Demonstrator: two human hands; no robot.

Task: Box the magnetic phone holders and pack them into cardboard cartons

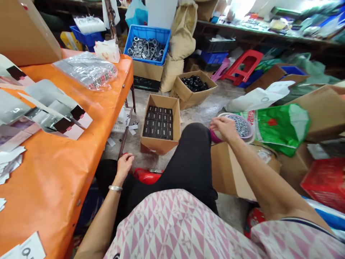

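My right hand (pixel 224 128) is at the left side of a pale bowl (pixel 251 133) full of small silvery metal pieces (pixel 239 126). Its fingers are pinched together, and whatever is between them is too small to make out. Under these fingers shows something magenta (pixel 215 136). My left hand (pixel 125 166), with a silver bangle at the wrist, hovers over my left leg beside the orange table edge. Its fingers are curled in, and I see nothing in them. On the floor ahead, an open carton (pixel 160 145) holds rows of small black boxes (pixel 158 123).
The orange-covered table (pixel 88 144) at left bears open printed boxes (pixel 51 111) and a plastic-wrapped pack (pixel 88 70). Beyond stand a blue crate (pixel 167 37) of metal rings and a carton (pixel 185 94) of black parts. A red stool (pixel 246 64) and green bag (pixel 280 126) are at right.
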